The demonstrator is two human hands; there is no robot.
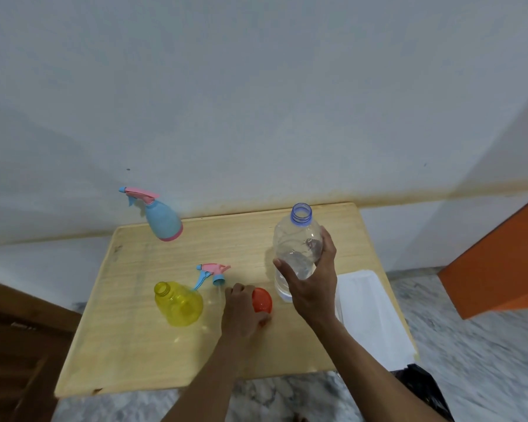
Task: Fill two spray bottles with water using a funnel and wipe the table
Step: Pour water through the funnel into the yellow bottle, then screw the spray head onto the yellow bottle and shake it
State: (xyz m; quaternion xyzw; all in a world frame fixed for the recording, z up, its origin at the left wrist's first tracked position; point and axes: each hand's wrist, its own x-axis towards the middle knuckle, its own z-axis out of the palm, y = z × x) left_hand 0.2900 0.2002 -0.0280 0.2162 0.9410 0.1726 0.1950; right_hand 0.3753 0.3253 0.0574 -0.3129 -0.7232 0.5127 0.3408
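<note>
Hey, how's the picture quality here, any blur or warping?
Head view: wide-angle warping bows the table edges; lower right floor and orange panel smear with motion blur; the water bottle and yellow spray bottle stay fairly sharp; lighting soft, shadows faint.

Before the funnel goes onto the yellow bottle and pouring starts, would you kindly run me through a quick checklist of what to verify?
1. Yellow spray bottle upright with its neck open: ok; its spray head lies on the table beside it.
2. Funnel in hand: ok; the left hand grips the orange funnel.
3. Funnel seated in the yellow bottle's neck: not ok; it is off to the bottle's right.
4. Water bottle uncapped and held: ok; the right hand grips it, mouth open.
5. Enough water for both bottles: cannot tell.
6. Blue spray bottle opened for filling: not ok; its spray head is on.
</note>
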